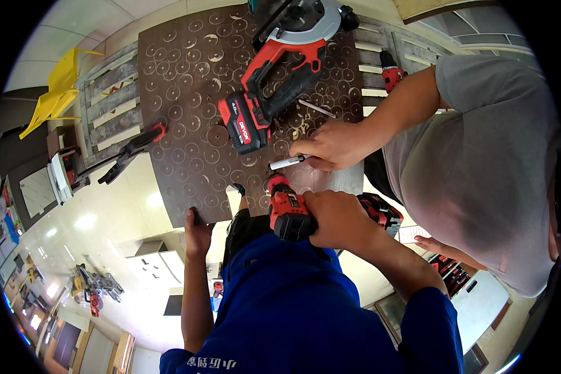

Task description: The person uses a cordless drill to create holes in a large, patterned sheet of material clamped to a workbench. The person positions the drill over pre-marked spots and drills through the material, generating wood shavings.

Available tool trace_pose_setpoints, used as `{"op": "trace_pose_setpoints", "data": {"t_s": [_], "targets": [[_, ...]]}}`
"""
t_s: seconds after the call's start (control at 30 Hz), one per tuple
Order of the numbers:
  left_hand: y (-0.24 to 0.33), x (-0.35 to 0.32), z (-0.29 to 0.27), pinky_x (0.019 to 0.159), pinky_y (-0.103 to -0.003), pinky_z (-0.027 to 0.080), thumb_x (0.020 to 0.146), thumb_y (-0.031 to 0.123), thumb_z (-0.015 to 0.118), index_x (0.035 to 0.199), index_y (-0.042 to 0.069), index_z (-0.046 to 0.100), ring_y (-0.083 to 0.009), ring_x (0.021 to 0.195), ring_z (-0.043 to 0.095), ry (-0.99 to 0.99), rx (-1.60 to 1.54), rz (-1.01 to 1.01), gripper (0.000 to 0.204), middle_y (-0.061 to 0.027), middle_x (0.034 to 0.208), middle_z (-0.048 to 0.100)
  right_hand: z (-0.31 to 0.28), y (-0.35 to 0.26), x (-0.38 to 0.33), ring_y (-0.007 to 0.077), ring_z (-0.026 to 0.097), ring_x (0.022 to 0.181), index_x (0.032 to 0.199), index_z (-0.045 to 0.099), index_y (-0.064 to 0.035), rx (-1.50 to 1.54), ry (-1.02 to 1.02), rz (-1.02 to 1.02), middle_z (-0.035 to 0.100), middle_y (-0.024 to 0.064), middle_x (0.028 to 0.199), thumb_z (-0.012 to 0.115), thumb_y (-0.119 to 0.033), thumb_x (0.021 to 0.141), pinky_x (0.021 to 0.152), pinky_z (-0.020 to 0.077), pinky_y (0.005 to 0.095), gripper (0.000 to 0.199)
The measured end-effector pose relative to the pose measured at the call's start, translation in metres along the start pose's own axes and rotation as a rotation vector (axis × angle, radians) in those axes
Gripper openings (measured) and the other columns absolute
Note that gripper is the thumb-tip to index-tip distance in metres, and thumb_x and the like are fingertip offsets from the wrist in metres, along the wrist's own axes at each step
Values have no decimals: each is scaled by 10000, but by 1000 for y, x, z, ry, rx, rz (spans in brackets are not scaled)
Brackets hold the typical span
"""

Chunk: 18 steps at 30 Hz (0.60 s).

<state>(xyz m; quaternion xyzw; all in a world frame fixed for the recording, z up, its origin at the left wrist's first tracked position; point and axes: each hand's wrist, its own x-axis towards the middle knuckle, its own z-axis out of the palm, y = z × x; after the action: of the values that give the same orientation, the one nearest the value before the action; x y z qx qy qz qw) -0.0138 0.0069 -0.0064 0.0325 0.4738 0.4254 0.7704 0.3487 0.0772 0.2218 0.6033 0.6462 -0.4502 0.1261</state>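
Observation:
My right hand (338, 218) is wrapped round the grip of a red and black cordless drill (285, 209). The drill's nose points away from me, over the near part of a dark brown board (174, 162) marked with many ring-shaped cuts. I cannot tell whether its tip touches the board. My left hand (197, 237) clasps the board's near left edge, thumb on top. A co-worker's hand (333, 146) holds a white marker (287, 163) just beyond the drill's nose. Past that, a red and black circular saw (274, 75) with a battery pack lies on the board.
A thin pale stick (316, 108) lies beside the saw. The co-worker in a grey shirt (474, 162) leans in from the right. A second red drill (391, 73) stands on a grey slatted pallet (411, 53). A yellow chair (56, 93) is at the far left.

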Motion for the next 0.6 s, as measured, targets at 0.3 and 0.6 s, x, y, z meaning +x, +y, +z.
{"op": "trace_pose_setpoints", "data": {"t_s": [0.3, 0.6], "targets": [[-1, 0, 5, 1154, -493, 335, 992, 469, 545, 1495, 162, 383, -265, 1404, 408, 6, 1, 12, 611, -69, 1513, 441, 2, 6, 1, 395, 678, 815, 1018, 634, -47, -3, 14, -13, 685, 186, 841, 700, -177, 644, 727, 544, 492, 401], [0, -1, 10, 1161, -495, 316, 999, 476, 519, 1513, 140, 350, -265, 1405, 405, -8, 30, 21, 636, -81, 1521, 429, 10, 13, 4, 401, 672, 823, 1013, 636, -57, 5, 4, 11, 686, 176, 846, 696, -179, 617, 729, 536, 498, 419]]}}
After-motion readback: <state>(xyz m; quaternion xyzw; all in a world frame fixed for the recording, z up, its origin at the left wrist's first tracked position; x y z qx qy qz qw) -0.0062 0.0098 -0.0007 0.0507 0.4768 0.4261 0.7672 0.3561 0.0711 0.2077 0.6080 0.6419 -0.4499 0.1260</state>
